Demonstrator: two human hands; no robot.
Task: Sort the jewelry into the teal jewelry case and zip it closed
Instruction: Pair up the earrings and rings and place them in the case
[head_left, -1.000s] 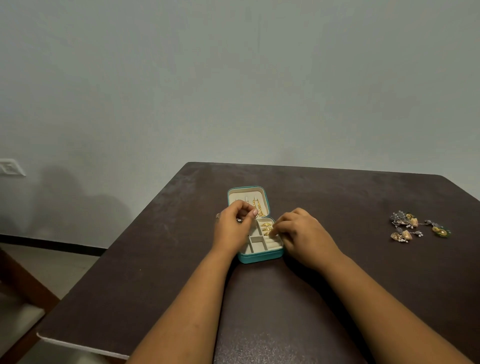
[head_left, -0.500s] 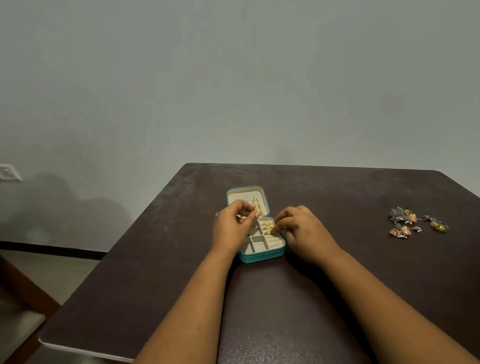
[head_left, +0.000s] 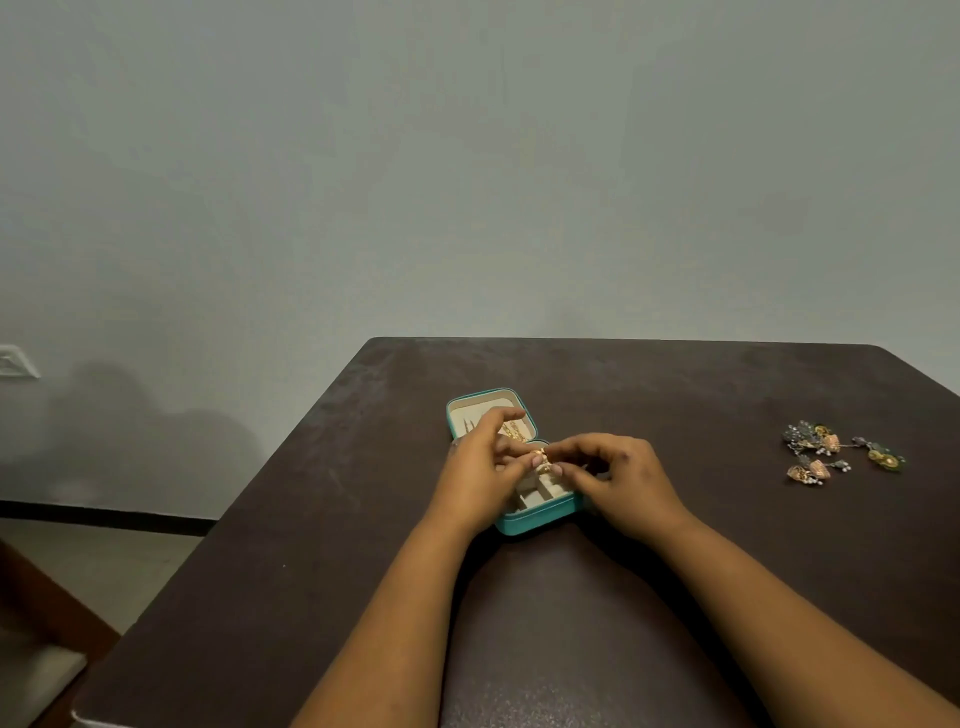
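The teal jewelry case (head_left: 537, 518) lies open in the middle of the dark table (head_left: 675, 395), its cream lid flat at the far side with gold earrings in it. Both hands meet above the case's compartments. My left hand (head_left: 480, 470) and my right hand (head_left: 618, 480) pinch a small gold earring (head_left: 542, 460) between their fingertips. The case's left compartments are hidden by my left hand. A cluster of loose earrings (head_left: 836, 452), grey, peach and green, lies on the table to the right.
A grey wall rises behind the table. A wall socket (head_left: 15, 361) is at the far left. A chair seat (head_left: 31, 670) shows at the lower left beside the table's edge.
My left hand has let its fingers reach right and now meets my right hand over the case. Both now pinch the gold earring, lifted slightly above the compartments.
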